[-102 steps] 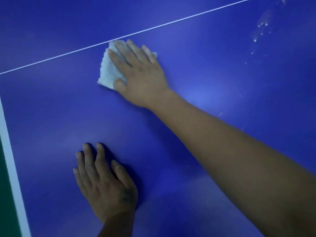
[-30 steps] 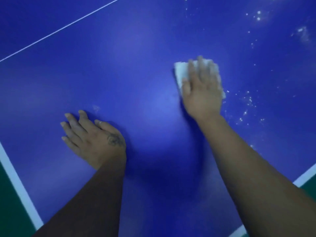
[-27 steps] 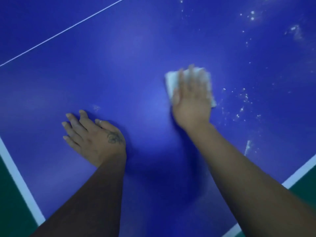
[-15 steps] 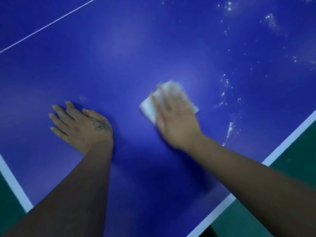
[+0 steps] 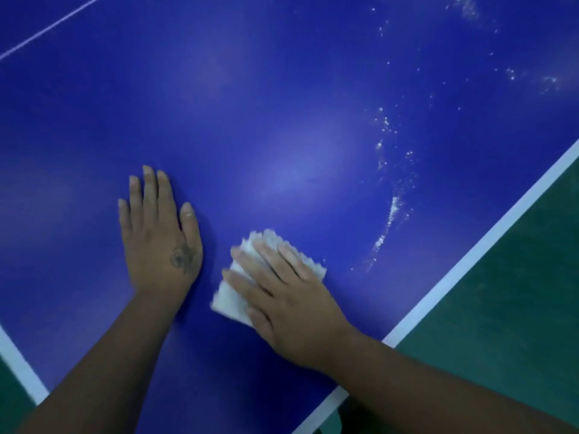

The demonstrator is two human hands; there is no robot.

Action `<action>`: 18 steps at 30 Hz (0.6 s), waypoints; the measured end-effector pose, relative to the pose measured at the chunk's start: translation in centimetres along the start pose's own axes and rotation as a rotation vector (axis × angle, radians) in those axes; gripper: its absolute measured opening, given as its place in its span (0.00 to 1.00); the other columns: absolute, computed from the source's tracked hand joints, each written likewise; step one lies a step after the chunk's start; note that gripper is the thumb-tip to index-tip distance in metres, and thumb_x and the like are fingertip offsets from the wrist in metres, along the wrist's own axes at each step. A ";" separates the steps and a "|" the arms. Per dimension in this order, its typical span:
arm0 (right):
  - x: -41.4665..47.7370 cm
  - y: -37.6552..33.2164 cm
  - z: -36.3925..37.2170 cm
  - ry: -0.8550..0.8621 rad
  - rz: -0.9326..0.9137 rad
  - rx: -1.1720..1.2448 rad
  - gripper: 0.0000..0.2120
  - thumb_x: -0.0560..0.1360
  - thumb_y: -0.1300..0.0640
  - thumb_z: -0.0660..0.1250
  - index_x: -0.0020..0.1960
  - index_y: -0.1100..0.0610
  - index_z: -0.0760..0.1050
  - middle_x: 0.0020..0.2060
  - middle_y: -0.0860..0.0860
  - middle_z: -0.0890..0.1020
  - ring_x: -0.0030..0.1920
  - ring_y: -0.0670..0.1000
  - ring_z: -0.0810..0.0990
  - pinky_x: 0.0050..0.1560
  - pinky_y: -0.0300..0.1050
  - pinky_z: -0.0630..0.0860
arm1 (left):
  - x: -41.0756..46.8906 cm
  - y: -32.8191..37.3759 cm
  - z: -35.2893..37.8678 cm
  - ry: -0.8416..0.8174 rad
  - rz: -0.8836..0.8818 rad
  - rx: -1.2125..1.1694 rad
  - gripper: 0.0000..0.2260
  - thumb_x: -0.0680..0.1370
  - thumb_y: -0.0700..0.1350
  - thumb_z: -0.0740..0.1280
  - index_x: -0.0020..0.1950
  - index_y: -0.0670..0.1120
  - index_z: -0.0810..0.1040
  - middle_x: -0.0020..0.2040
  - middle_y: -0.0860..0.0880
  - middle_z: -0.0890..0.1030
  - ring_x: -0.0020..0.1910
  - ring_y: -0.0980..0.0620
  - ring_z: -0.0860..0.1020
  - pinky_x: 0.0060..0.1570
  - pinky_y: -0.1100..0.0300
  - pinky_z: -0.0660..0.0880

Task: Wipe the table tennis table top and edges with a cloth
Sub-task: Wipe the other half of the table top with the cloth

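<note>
Here, two hands, left hand, right hand, one cloth, one table

Sports hall: table tennis table, green floor

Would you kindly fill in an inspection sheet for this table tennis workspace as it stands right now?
Surface: blue table top, glossy, with a thin white line at far left and white edge bands on the right and near left.
Job's things: white cloth, flat on the top, pressed under the right hand.
Clutter: white specks and streaks in a curved trail to the right of the cloth, more toward the far right corner.
Grippers: left hand flat on the top, empty; right hand spread over the cloth.
Cables: nothing seen.
Surroundings: green floor beyond the right edge and at the near left.
</note>
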State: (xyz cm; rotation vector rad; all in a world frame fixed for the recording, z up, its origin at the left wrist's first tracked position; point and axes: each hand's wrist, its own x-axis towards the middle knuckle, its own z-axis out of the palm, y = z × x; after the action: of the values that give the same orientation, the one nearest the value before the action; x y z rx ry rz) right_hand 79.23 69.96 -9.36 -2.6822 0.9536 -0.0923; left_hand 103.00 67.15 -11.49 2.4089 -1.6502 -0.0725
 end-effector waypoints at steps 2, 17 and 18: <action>-2.1 2.8 -0.8 -0.008 -0.053 -0.020 0.28 0.87 0.49 0.58 0.86 0.52 0.61 0.87 0.53 0.57 0.87 0.60 0.50 0.85 0.64 0.53 | -2.9 0.3 -0.1 0.009 0.029 -0.003 0.29 0.90 0.53 0.49 0.87 0.39 0.58 0.88 0.41 0.57 0.88 0.41 0.53 0.86 0.40 0.50; -6.2 8.6 -1.4 0.004 -0.032 -0.027 0.29 0.87 0.48 0.57 0.87 0.49 0.59 0.87 0.52 0.55 0.87 0.60 0.48 0.85 0.65 0.53 | -8.9 4.1 -0.1 -0.008 -0.008 -0.033 0.27 0.89 0.49 0.52 0.86 0.40 0.61 0.88 0.45 0.59 0.88 0.45 0.54 0.86 0.40 0.52; -5.8 11.2 -2.2 0.036 0.049 -0.063 0.29 0.87 0.48 0.56 0.87 0.50 0.60 0.87 0.53 0.57 0.87 0.61 0.49 0.85 0.66 0.53 | -8.9 4.0 -0.1 -0.009 -0.010 -0.033 0.27 0.89 0.49 0.52 0.86 0.40 0.61 0.88 0.45 0.59 0.88 0.45 0.54 0.86 0.40 0.52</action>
State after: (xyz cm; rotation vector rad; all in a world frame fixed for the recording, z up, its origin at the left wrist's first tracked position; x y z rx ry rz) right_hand 67.52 64.79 -10.35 -2.7209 1.0490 -0.1018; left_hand 96.06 74.03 -11.27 2.3961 -1.6284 -0.1119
